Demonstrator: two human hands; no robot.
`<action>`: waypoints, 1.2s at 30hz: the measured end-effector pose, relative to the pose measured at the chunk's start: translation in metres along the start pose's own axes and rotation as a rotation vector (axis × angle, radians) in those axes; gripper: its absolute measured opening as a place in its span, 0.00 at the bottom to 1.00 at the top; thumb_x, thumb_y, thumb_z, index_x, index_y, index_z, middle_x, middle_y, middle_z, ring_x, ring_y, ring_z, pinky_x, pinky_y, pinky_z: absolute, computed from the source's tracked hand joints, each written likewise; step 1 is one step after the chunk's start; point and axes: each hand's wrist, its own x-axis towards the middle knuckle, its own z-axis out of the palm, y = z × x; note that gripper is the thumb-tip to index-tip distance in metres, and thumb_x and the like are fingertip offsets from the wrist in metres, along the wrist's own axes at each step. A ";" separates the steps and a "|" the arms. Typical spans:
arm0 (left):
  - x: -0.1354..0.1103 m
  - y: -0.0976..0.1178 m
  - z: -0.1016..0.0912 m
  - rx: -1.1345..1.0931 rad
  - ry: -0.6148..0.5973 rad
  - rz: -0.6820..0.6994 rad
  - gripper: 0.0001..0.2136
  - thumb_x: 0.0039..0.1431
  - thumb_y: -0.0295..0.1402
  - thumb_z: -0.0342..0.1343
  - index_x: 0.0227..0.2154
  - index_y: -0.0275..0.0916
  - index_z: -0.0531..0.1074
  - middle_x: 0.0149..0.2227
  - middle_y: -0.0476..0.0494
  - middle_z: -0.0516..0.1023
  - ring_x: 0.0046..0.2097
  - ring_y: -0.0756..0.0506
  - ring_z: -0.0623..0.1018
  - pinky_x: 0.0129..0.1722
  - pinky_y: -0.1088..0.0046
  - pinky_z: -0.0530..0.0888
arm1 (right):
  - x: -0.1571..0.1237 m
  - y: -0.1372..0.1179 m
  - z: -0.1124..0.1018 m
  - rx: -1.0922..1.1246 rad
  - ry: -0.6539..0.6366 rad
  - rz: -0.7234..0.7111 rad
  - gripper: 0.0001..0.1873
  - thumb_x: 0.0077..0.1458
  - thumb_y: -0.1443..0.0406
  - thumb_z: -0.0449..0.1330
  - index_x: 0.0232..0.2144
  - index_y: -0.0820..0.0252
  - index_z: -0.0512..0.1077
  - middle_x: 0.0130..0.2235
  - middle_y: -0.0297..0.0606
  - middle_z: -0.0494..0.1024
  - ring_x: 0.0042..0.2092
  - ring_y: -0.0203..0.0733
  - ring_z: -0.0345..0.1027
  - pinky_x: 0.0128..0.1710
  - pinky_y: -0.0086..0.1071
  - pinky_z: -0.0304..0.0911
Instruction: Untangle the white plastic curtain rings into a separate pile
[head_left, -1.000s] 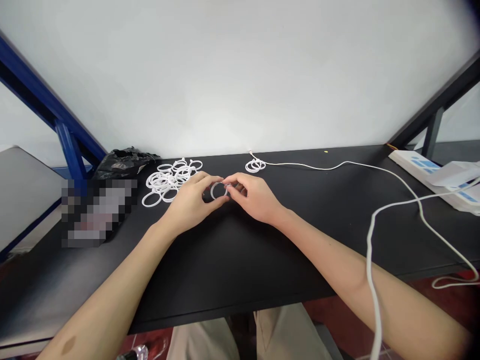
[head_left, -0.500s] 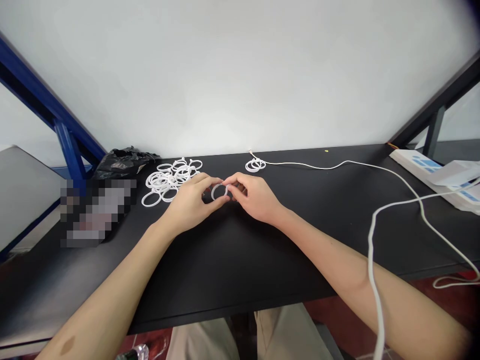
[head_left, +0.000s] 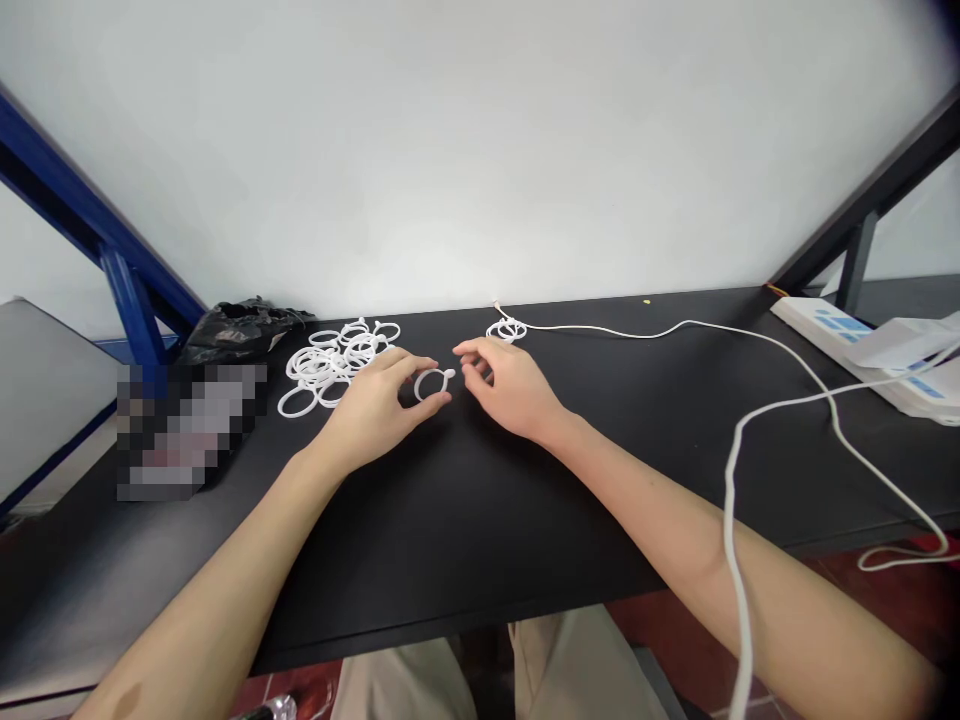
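My left hand (head_left: 379,408) pinches a single white plastic ring (head_left: 432,384) between thumb and fingers, just above the black table (head_left: 450,520). My right hand (head_left: 504,388) hovers right beside the ring with its fingers loosely apart, holding nothing. A pile of several white rings (head_left: 334,362) lies just left of my left hand. A small cluster of rings (head_left: 507,329) threaded on the end of a white cord (head_left: 750,420) sits just beyond my right hand.
A crumpled black plastic bag (head_left: 238,328) lies at the back left, next to a blurred-out object (head_left: 187,428). Blue frame bars (head_left: 127,300) rise at the left. White boxes with blue print (head_left: 877,355) sit at the far right. The cord trails over my right forearm.
My right hand has let go of the ring and drawn slightly away to the right. The ring stays in my left hand. The view has shifted a little.
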 end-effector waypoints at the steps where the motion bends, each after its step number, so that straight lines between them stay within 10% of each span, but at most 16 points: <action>1: 0.000 0.000 0.001 0.003 -0.002 -0.009 0.19 0.59 0.48 0.56 0.47 0.42 0.73 0.42 0.44 0.74 0.40 0.44 0.74 0.42 0.66 0.73 | 0.002 0.005 -0.002 -0.097 0.033 0.030 0.14 0.61 0.67 0.53 0.48 0.57 0.72 0.46 0.41 0.75 0.47 0.44 0.70 0.47 0.39 0.66; 6: 0.003 -0.008 -0.003 0.134 0.081 -0.039 0.19 0.60 0.45 0.54 0.50 0.42 0.72 0.46 0.41 0.75 0.51 0.37 0.72 0.53 0.58 0.69 | 0.013 0.036 -0.013 -0.451 0.088 0.270 0.15 0.60 0.65 0.56 0.49 0.59 0.73 0.46 0.51 0.71 0.49 0.56 0.67 0.48 0.49 0.64; 14: 0.005 -0.034 -0.020 0.310 0.333 -0.279 0.21 0.59 0.43 0.53 0.52 0.39 0.72 0.54 0.30 0.73 0.57 0.25 0.65 0.53 0.43 0.63 | 0.010 0.038 -0.017 -0.421 0.126 0.221 0.08 0.61 0.67 0.56 0.36 0.56 0.75 0.38 0.43 0.76 0.43 0.48 0.68 0.41 0.40 0.65; 24: 0.005 0.010 -0.008 -0.263 0.132 -0.303 0.19 0.62 0.50 0.50 0.43 0.42 0.76 0.37 0.46 0.82 0.34 0.45 0.76 0.36 0.70 0.71 | -0.001 -0.005 -0.004 -0.130 0.058 -0.207 0.08 0.64 0.64 0.55 0.41 0.55 0.75 0.43 0.38 0.75 0.45 0.40 0.69 0.43 0.33 0.64; 36: 0.006 0.009 -0.005 -0.050 0.189 -0.283 0.14 0.61 0.43 0.50 0.37 0.41 0.78 0.26 0.50 0.78 0.27 0.48 0.72 0.33 0.71 0.69 | -0.007 -0.019 -0.004 0.084 0.010 -0.156 0.22 0.62 0.64 0.53 0.59 0.53 0.62 0.52 0.39 0.73 0.39 0.37 0.73 0.40 0.35 0.70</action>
